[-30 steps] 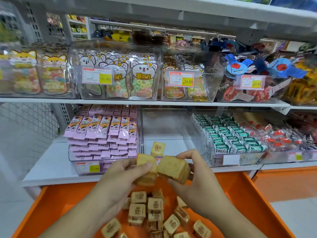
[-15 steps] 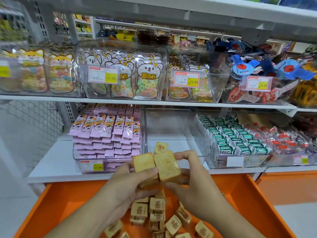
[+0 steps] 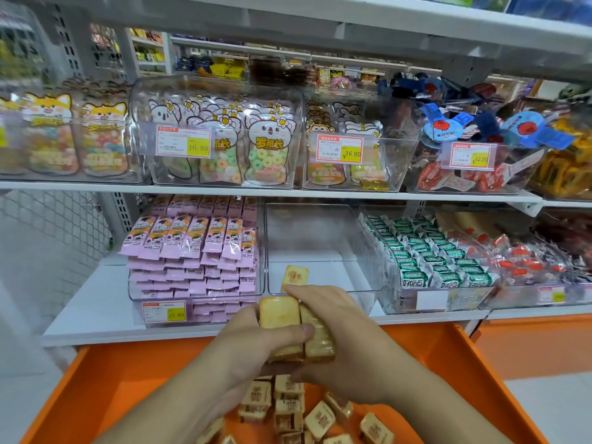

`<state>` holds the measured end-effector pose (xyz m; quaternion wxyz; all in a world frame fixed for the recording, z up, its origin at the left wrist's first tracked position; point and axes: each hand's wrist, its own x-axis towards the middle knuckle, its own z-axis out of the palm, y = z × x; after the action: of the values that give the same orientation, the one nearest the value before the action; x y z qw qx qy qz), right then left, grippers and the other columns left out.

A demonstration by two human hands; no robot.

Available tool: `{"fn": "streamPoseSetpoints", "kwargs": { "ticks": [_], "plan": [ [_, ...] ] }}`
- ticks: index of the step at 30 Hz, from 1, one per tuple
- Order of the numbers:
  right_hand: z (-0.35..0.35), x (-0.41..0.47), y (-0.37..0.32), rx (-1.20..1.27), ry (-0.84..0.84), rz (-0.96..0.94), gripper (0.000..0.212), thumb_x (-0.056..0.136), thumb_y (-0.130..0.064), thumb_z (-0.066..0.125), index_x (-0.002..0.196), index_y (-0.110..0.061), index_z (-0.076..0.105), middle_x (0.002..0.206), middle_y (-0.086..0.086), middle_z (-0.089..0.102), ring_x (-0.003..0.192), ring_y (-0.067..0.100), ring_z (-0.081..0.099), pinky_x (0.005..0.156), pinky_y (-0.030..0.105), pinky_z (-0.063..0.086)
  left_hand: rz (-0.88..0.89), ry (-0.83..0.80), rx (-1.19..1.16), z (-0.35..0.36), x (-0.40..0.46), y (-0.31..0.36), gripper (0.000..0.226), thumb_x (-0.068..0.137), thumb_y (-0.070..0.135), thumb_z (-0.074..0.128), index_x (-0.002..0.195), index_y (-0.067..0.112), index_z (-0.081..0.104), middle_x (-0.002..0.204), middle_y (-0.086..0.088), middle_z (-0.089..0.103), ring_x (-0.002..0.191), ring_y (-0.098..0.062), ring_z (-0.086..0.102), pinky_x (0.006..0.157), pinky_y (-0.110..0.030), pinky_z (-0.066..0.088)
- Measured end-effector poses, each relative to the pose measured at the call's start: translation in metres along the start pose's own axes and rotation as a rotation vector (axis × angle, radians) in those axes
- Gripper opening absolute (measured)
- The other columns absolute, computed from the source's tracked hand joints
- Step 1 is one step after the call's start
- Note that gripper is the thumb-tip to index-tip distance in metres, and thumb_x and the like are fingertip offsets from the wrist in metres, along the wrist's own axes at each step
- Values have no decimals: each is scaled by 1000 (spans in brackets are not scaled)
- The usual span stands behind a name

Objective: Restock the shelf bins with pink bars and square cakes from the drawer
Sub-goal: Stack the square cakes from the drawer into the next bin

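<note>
Hands meet over an orange drawer pulled out beneath a shop shelf, pressing a small stack of wrapped square cakes between them. At the left of the lower shelf, a clear bin stands nearly full of pink bars, with a yellow price tag on its front. The left hand curls round the near side of the stack, its thumb laid across the front cake. The right hand wraps the far side, fingers bent over the top edge. Just behind the hands, the middle bin holds a single cake near its front wall. Below the wrists, loose cakes lie scattered on the drawer floor near its front edge. To the right of the middle bin, a third bin carries green-wrapped sweets, and red-capped packets fill the one at the shelf's right end. On the upper shelf, clear bins display bags of ring-shaped sweets behind red-and-yellow price labels.
</note>
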<state>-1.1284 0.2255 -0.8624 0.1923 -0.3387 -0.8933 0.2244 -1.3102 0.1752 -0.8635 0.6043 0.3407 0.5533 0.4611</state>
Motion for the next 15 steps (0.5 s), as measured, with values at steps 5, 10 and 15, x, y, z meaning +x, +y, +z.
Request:
{"fn": "streamPoseSetpoints", "kwargs": {
  "ticks": [5,10,15],
  "plan": [
    [-2,8,4,27,103,14,83,64,-51,94,135,-46,52,128,-31,52,126,3,49,104,26,44,14,-70,61,1,1,3,35,85,7,81,119,7,72,106,-18,78,99,-33,76,80,-42,60],
    [-9,15,16,29,131,54,81,63,-49,95,134,-46,55,127,-30,55,124,-3,50,104,23,44,44,-13,-12,-3,9,8,46,86,29,81,128,15,66,112,-8,78,104,-27,75,93,-48,61],
    [-24,25,49,68,193,203,79,61,-45,98,129,-47,57,122,-27,57,112,-4,56,91,20,49,357,109,768,-22,25,8,59,101,61,44,156,42,34,155,27,37,142,4,34,116,-27,32]
  ]
}}
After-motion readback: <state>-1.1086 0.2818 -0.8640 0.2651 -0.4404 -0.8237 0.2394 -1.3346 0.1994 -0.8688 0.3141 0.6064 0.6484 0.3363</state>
